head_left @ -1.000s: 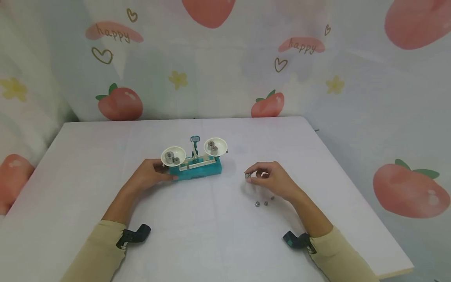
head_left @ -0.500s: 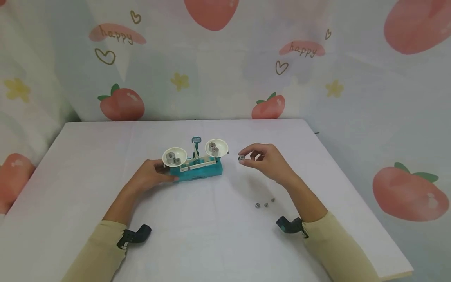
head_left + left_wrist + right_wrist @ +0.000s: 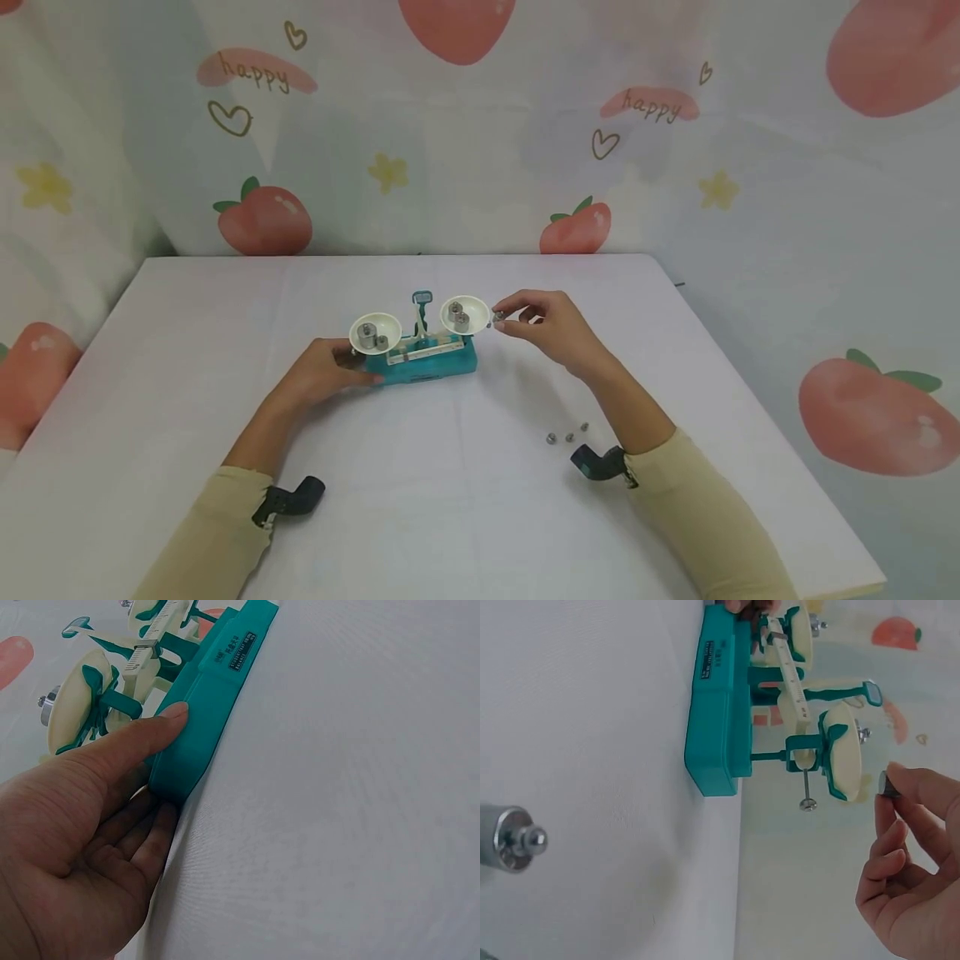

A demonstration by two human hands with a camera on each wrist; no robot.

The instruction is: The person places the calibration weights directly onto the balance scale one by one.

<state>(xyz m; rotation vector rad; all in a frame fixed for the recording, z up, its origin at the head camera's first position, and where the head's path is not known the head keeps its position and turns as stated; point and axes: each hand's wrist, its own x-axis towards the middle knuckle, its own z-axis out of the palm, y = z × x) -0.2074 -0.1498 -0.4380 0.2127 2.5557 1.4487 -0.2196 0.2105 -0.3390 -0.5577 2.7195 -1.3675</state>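
Note:
A small teal balance scale with two cream pans stands on the table, and my left hand grips the left end of its base. The thumb lies along the base's front face, with other fingers around its end. A larger and a smaller metal weight sit in the left pan; two more weights are in the right pan. Beside that pan's outer rim, my right hand pinches a small metal weight between thumb and fingertips. The left pan hangs lower in the head view.
Three small loose weights lie on the white table nearer to me, below the right forearm. Dark wrist cameras stick out from both sleeves. A printed fabric backdrop rises behind the table.
My right hand has carried the pinched weight left and away from me, from above the table to the right pan's edge. The left hand keeps its grip on the base.

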